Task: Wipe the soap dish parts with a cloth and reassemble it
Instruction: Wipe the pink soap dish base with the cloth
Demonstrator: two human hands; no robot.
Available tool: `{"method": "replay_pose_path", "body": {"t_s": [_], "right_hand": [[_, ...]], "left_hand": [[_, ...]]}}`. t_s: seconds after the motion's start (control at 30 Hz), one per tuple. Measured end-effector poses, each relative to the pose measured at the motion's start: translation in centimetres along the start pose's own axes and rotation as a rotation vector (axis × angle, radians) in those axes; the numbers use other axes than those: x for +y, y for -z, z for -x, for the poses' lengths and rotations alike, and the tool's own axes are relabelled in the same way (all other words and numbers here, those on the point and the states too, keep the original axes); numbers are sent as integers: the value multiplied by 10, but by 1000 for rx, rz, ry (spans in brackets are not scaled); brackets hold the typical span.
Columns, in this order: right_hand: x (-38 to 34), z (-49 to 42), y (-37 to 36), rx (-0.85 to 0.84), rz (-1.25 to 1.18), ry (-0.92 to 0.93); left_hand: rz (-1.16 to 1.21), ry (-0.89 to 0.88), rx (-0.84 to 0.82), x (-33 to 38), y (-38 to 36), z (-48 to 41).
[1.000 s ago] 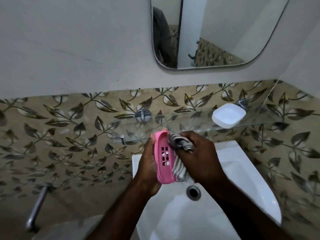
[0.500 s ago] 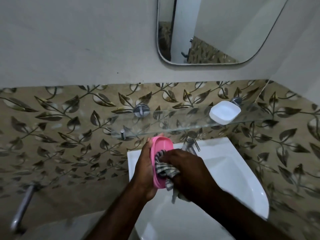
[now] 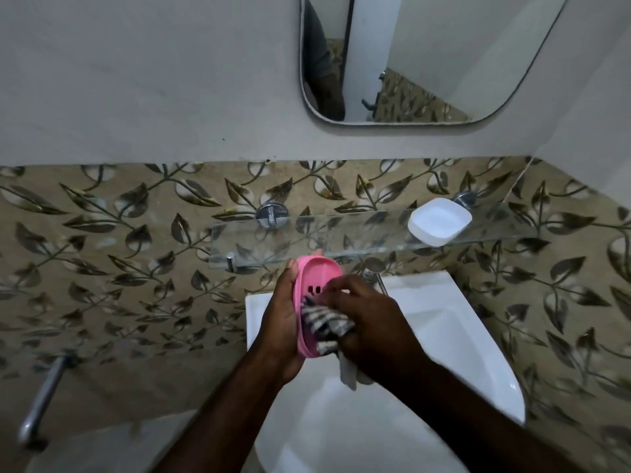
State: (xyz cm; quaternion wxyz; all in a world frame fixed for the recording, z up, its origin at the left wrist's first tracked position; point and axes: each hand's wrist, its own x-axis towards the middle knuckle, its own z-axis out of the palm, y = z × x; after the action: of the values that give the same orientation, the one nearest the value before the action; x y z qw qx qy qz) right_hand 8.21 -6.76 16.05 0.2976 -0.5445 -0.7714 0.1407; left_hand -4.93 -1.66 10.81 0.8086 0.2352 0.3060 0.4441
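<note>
My left hand [image 3: 281, 319] holds a pink slotted soap dish tray [image 3: 316, 276] on edge above the white sink [image 3: 444, 336], its hollow side facing right. My right hand [image 3: 370, 322] presses a bunched checked cloth [image 3: 324, 320] into the lower half of the tray; a loose end of the cloth hangs below my fingers. Two drain slots show just above the cloth. The white soap dish base [image 3: 438, 221] lies on the glass shelf [image 3: 307, 240] at the right, apart from both hands.
A tap [image 3: 375, 278] pokes out behind my right hand. The glass shelf runs along the leaf-patterned tiled wall just above the tray. A mirror [image 3: 426, 59] hangs higher up. A chrome bar [image 3: 41, 401] stands at the lower left.
My right hand with the cloth slid from the tray's top down to its lower half. The tray stays on edge in my left hand and the slots show again.
</note>
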Motion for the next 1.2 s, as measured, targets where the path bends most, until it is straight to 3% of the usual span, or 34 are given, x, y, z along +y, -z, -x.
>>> {"method": "replay_pose_path", "body": {"t_s": [0.13, 0.33, 0.4, 0.53, 0.77, 0.93, 1.1, 1.2], "right_hand": [[1, -16, 2, 205, 6, -76], [4, 13, 2, -59, 26, 3], [10, 2, 15, -53, 84, -35], [22, -19, 31, 119, 142, -103], [24, 12, 29, -155, 62, -33], [33, -12, 39, 72, 125, -59], [32, 22, 30, -108, -85, -67], [44, 10, 35, 5, -67, -34]], "left_hand": [[-1, -55, -21, -3, -9, -4], [74, -59, 50, -14, -11, -5], [64, -25, 58, -20, -19, -1], [46, -56, 27, -25, -32, -1], [82, -22, 65, -28, -33, -3], [70, -74, 33, -38, -47, -4], [84, -120, 73, -31, -45, -9], [23, -93, 104, -36, -51, -9]]}}
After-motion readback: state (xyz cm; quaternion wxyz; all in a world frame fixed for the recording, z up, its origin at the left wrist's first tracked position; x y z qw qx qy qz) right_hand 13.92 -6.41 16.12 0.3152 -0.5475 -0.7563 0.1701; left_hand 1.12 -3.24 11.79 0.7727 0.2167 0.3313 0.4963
